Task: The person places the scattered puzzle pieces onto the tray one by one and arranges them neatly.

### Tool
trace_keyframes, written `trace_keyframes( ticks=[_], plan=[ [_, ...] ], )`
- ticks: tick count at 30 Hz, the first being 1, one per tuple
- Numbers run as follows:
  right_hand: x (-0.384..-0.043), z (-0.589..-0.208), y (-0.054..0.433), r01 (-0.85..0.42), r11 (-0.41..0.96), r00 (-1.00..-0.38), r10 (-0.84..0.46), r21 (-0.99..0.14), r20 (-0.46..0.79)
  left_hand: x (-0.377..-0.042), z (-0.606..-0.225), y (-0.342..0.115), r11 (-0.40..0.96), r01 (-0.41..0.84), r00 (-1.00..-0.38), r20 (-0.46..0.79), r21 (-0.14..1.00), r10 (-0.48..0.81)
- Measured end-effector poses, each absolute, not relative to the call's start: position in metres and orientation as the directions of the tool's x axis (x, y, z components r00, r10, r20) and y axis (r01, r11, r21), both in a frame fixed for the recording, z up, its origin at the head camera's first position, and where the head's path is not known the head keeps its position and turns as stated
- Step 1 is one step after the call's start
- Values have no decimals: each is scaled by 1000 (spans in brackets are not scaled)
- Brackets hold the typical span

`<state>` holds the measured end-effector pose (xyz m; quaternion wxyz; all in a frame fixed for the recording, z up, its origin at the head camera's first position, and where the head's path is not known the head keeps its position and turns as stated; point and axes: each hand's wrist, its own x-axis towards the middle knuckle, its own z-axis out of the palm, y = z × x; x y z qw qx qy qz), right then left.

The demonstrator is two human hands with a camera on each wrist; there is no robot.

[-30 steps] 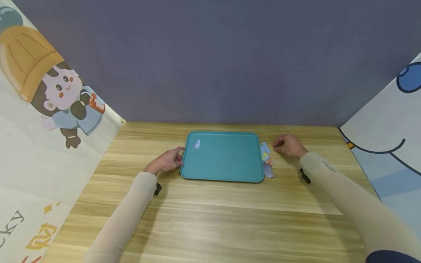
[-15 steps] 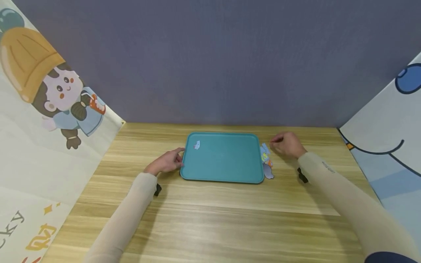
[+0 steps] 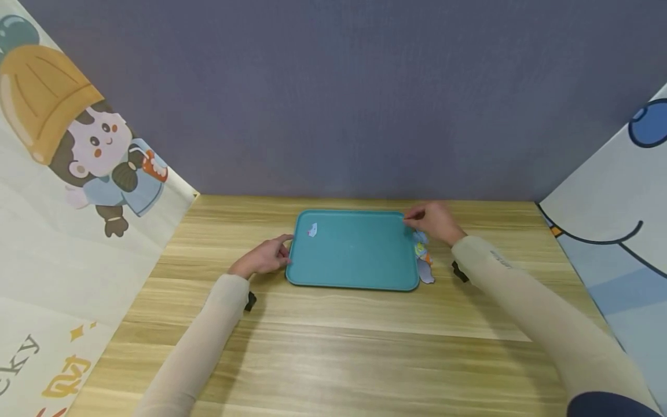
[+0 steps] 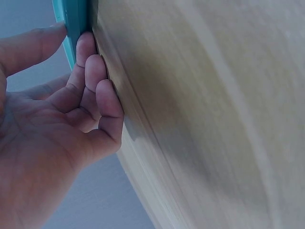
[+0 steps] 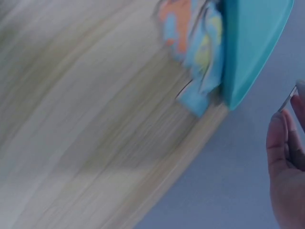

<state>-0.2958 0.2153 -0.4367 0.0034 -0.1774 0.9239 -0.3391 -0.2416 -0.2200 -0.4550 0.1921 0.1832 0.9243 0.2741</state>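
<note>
A teal tray (image 3: 354, 249) lies on the wooden table. At its left edge rests my left hand (image 3: 266, 255), with index finger and thumb reaching to the rim; the left wrist view shows the thumb (image 4: 52, 38) on the rim and the other fingers bent beside it. My right hand (image 3: 435, 222) is over the tray's far right corner. Between its thumb and fingers it pinches a thin flat piece (image 5: 287, 99), seen edge-on in the right wrist view. Inside the tray, near its far left corner, lies one small pale printed piece (image 3: 312, 230).
Several flat printed pieces (image 3: 421, 253), blue, yellow and orange, overlap along the tray's right side, with a grey one (image 3: 425, 271) nearest me. A dark grey panel (image 3: 354, 104) stands behind the table. Printed panels (image 3: 47, 243) flank it left and right.
My right hand has moved left, from beside the loose pieces to above the tray's far right corner, with the thin piece pinched. The left hand and the tray have stayed put.
</note>
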Motion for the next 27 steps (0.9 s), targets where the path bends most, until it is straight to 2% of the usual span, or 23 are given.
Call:
trace_keyframes(
  ticks=[11,27],
  plan=[
    [-301,-435,165,-332,692,-927,-364,-641,86,-242,-456,-220,786,232,-861,-255,573,440],
    [-307,-456,104,-340,701,-907,-421,-627,21,-242,-455,-219,783,229,-862,-253,578,439]
  ],
)
